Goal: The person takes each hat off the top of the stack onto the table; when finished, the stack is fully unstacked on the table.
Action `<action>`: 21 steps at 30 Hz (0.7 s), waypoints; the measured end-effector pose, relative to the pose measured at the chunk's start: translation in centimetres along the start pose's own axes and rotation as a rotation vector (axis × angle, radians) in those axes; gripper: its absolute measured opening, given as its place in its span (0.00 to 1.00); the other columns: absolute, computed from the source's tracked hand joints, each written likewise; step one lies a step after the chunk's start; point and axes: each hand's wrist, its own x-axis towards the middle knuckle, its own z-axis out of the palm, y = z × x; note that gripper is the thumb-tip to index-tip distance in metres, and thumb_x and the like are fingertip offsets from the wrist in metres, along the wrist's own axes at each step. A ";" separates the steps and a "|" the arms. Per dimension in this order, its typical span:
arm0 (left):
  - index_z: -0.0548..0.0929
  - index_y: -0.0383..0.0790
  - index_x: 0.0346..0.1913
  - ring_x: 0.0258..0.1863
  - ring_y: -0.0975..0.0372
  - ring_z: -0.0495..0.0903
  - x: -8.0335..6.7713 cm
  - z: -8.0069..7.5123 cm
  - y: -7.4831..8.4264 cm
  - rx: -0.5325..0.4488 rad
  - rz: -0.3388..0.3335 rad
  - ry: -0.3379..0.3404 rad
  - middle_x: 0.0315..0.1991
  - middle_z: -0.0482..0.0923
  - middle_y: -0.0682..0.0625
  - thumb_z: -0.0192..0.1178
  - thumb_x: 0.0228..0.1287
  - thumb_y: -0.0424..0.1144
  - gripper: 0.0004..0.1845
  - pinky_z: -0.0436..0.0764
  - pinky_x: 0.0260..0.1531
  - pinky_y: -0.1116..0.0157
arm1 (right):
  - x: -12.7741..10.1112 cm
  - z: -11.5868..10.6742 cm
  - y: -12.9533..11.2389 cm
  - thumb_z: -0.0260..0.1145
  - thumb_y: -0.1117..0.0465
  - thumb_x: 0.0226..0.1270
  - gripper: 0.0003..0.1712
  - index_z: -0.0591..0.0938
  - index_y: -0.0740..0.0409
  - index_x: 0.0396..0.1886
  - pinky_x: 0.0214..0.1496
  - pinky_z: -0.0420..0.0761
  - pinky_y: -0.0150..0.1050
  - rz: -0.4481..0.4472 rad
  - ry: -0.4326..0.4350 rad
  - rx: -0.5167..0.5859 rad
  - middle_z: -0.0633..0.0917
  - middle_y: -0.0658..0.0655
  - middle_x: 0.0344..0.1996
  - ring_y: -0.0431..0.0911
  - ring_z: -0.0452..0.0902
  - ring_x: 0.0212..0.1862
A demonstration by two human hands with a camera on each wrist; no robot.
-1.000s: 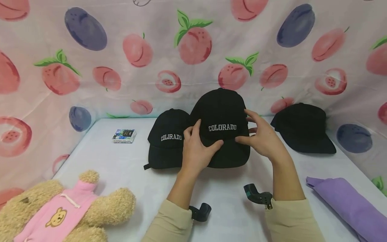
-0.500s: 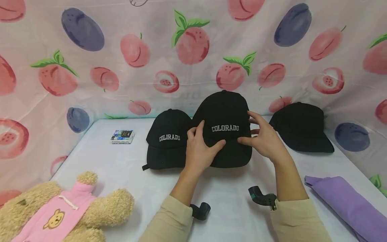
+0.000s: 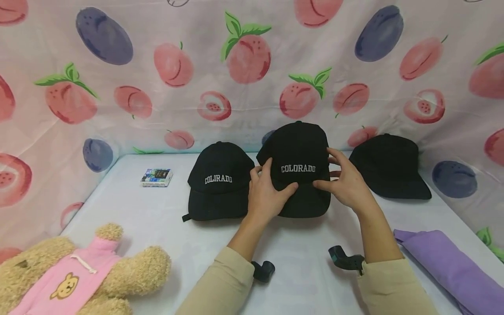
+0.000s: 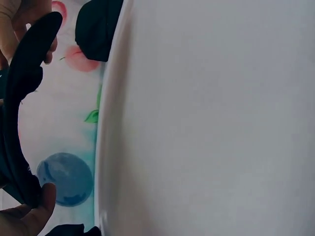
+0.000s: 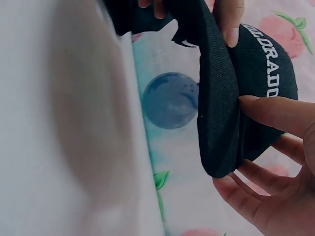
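Note:
A black baseball cap (image 3: pixel 301 148) with white COLORADO lettering is held between both hands, its brim facing me. My left hand (image 3: pixel 264 192) grips its left side, thumb where brim meets crown. On the opposite side my right hand (image 3: pixel 346 181) holds it, thumb at the same seam and fingers around the side. The right wrist view shows this right thumb (image 5: pixel 275 112) pressed near the lettering, with a gap between the cap and the table. Just left of the left hand, a second COLORADO cap (image 3: pixel 218 175) sits on the table. A third black cap (image 3: pixel 387 166) rests at the right rear.
On the white table (image 3: pixel 299 280) a small colorful box (image 3: pixel 156 177) lies at the back left. A teddy bear (image 3: pixel 138 273) in a pink hoodie occupies the front left. Folded purple cloth (image 3: pixel 449 267) lies at the right. Fruit-print fabric (image 3: pixel 252 87) hangs behind the table.
Both hands have carried the held cap to the right and slightly lower in view, uncovering more of the second cap. The head view has shifted slightly. The grip looks the same.

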 end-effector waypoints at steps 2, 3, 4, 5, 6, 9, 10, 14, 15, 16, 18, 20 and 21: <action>0.58 0.53 0.82 0.71 0.44 0.67 0.1 0.3 0.0 -0.002 -0.007 -0.001 0.77 0.57 0.40 0.71 0.62 0.57 0.50 0.72 0.68 0.44 | 0.1 0.0 0.4 0.77 0.59 0.63 0.59 0.50 0.47 0.86 0.67 0.75 0.66 0.001 0.003 0.003 0.63 0.69 0.78 0.69 0.71 0.69; 0.58 0.54 0.82 0.71 0.44 0.67 0.2 0.5 0.0 -0.003 -0.012 -0.001 0.77 0.57 0.40 0.72 0.62 0.57 0.50 0.72 0.68 0.44 | 0.1 0.0 0.5 0.76 0.59 0.63 0.59 0.50 0.47 0.86 0.67 0.74 0.66 0.001 0.005 0.003 0.63 0.69 0.78 0.69 0.71 0.69; 0.58 0.54 0.82 0.72 0.44 0.67 0.2 0.6 0.0 -0.007 -0.015 -0.004 0.77 0.57 0.40 0.72 0.62 0.57 0.50 0.72 0.68 0.44 | 0.2 -0.1 0.7 0.76 0.59 0.63 0.59 0.50 0.47 0.86 0.67 0.74 0.66 0.000 0.006 0.004 0.63 0.69 0.78 0.69 0.71 0.70; 0.58 0.53 0.82 0.72 0.44 0.67 0.3 0.7 0.0 -0.011 -0.018 -0.008 0.77 0.57 0.40 0.72 0.62 0.56 0.50 0.72 0.68 0.44 | 0.2 -0.1 0.9 0.76 0.59 0.63 0.59 0.50 0.48 0.86 0.67 0.74 0.66 -0.002 0.007 0.003 0.62 0.69 0.78 0.69 0.71 0.70; 0.58 0.53 0.82 0.72 0.44 0.66 0.4 0.8 0.0 -0.018 -0.018 -0.012 0.76 0.57 0.40 0.72 0.62 0.56 0.50 0.72 0.68 0.44 | 0.3 -0.2 1.0 0.76 0.59 0.62 0.59 0.50 0.48 0.86 0.67 0.74 0.66 -0.005 0.008 0.002 0.62 0.70 0.78 0.69 0.71 0.70; 0.59 0.51 0.82 0.72 0.44 0.67 0.7 1.1 0.0 -0.054 -0.023 -0.034 0.76 0.57 0.38 0.73 0.61 0.54 0.50 0.72 0.69 0.46 | 0.5 -0.4 1.5 0.76 0.59 0.62 0.60 0.50 0.50 0.86 0.67 0.74 0.66 -0.013 0.006 -0.002 0.62 0.70 0.78 0.70 0.71 0.69; 0.59 0.50 0.82 0.72 0.44 0.67 0.8 1.2 0.0 -0.069 -0.024 -0.042 0.76 0.58 0.38 0.74 0.61 0.53 0.50 0.72 0.70 0.47 | 0.5 -0.5 1.6 0.76 0.60 0.62 0.60 0.50 0.50 0.86 0.67 0.73 0.66 -0.014 0.003 -0.001 0.62 0.70 0.78 0.70 0.71 0.69; 0.60 0.49 0.81 0.72 0.46 0.69 1.2 1.7 -0.1 -0.107 -0.036 -0.072 0.76 0.58 0.38 0.76 0.59 0.50 0.51 0.71 0.71 0.49 | 0.7 -0.9 2.3 0.77 0.59 0.62 0.60 0.49 0.51 0.85 0.67 0.73 0.66 -0.011 -0.012 -0.004 0.62 0.71 0.78 0.70 0.71 0.69; 0.60 0.49 0.81 0.72 0.46 0.69 1.3 1.8 -0.1 -0.108 -0.040 -0.079 0.75 0.58 0.38 0.76 0.59 0.49 0.51 0.71 0.71 0.50 | 0.8 -1.0 2.5 0.76 0.59 0.63 0.60 0.49 0.52 0.85 0.67 0.73 0.67 -0.008 -0.016 -0.005 0.62 0.71 0.78 0.70 0.71 0.69; 0.60 0.49 0.81 0.71 0.46 0.69 1.4 1.9 -0.1 -0.104 -0.041 -0.086 0.75 0.59 0.38 0.76 0.59 0.49 0.51 0.72 0.71 0.50 | 0.8 -1.1 2.7 0.76 0.59 0.63 0.60 0.49 0.52 0.86 0.67 0.73 0.67 -0.005 -0.020 -0.006 0.62 0.71 0.78 0.70 0.71 0.69; 0.60 0.49 0.81 0.71 0.45 0.70 1.5 2.1 0.0 -0.087 -0.046 -0.103 0.75 0.58 0.38 0.76 0.59 0.49 0.50 0.72 0.70 0.49 | 0.9 -1.2 3.1 0.76 0.59 0.63 0.60 0.49 0.52 0.85 0.67 0.73 0.67 -0.004 -0.024 -0.008 0.62 0.71 0.78 0.71 0.70 0.69; 0.60 0.49 0.82 0.70 0.45 0.71 1.7 2.4 0.1 -0.069 -0.050 -0.117 0.75 0.59 0.38 0.75 0.60 0.49 0.50 0.72 0.70 0.49 | 1.0 -1.3 3.4 0.76 0.60 0.63 0.59 0.49 0.53 0.85 0.67 0.73 0.67 -0.004 -0.028 -0.004 0.61 0.72 0.78 0.71 0.70 0.69; 0.60 0.49 0.82 0.70 0.45 0.71 1.7 2.5 0.1 -0.061 -0.054 -0.124 0.75 0.59 0.38 0.75 0.60 0.49 0.50 0.73 0.69 0.49 | 1.1 -1.4 3.6 0.75 0.60 0.63 0.59 0.49 0.53 0.85 0.67 0.73 0.67 -0.006 -0.029 0.000 0.61 0.72 0.78 0.71 0.70 0.69</action>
